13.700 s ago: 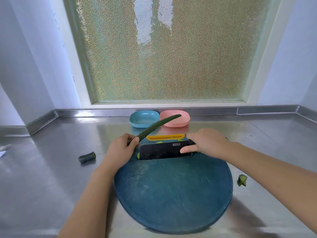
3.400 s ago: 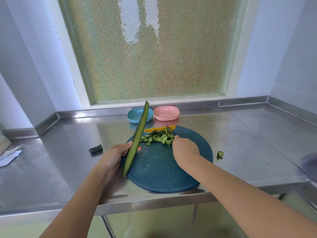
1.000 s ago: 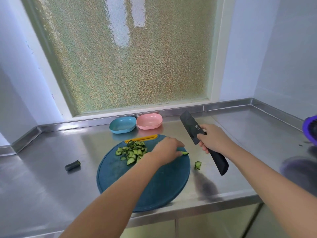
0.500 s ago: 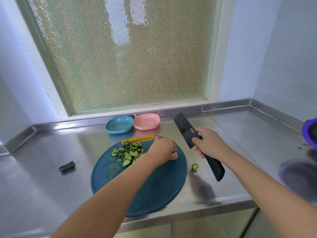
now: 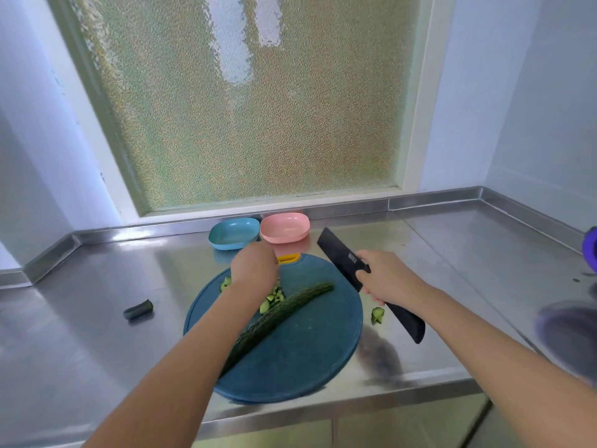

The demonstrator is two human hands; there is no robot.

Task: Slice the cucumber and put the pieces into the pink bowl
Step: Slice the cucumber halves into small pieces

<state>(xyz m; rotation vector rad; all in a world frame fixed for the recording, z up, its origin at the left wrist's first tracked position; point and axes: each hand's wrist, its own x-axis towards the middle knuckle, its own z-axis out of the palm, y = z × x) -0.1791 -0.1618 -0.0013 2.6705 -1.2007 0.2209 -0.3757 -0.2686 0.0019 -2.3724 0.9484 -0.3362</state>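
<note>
The left hand is over the cut pieces on the board; I cannot tell if it holds any; the right hand grips the knife, blade up close by, so a bump could cut; pieces could spill before reaching the pink bowl at the back; the long cucumber lies across the board; the blade's white writing is too small to read.

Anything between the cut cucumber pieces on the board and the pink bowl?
Nothing visible blocks it. The cucumber pieces lie partly under the left hand; the pink bowl sits just past the far edge of the cutting board. The blue bowl is left of that path, the knife right of it.
</note>
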